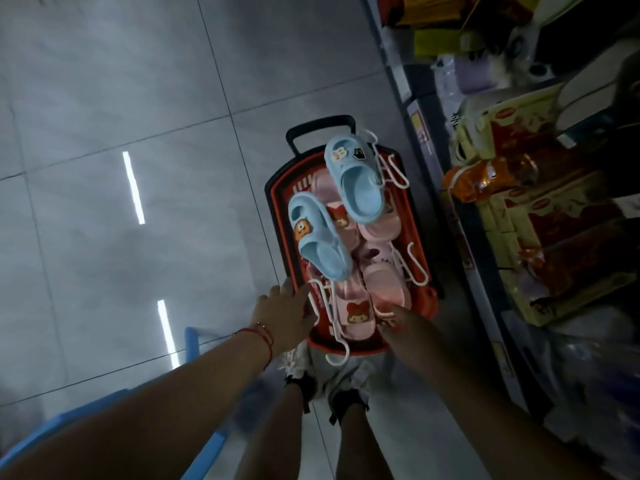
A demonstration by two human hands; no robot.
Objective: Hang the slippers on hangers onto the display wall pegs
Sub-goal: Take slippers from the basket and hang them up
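Note:
A red basket [277, 188] with a black handle stands on the floor in front of my feet. It holds several pink slippers [356, 317] and two light blue slippers [320, 240], [356, 181] on white hangers [323, 306]. My left hand [282, 311] lies over the basket's near left corner, fingers curled on the rim beside a hanger. At the near right corner, my right hand [398, 320] touches the rim next to a pink slipper, and its fingertips are hidden. No display wall pegs are in view.
Store shelves [519, 202] packed with red and yellow goods run along the right side, close to the basket. A blue frame [194, 344] stands at the lower left. Grey floor tiles [138, 98] stretch away to the left.

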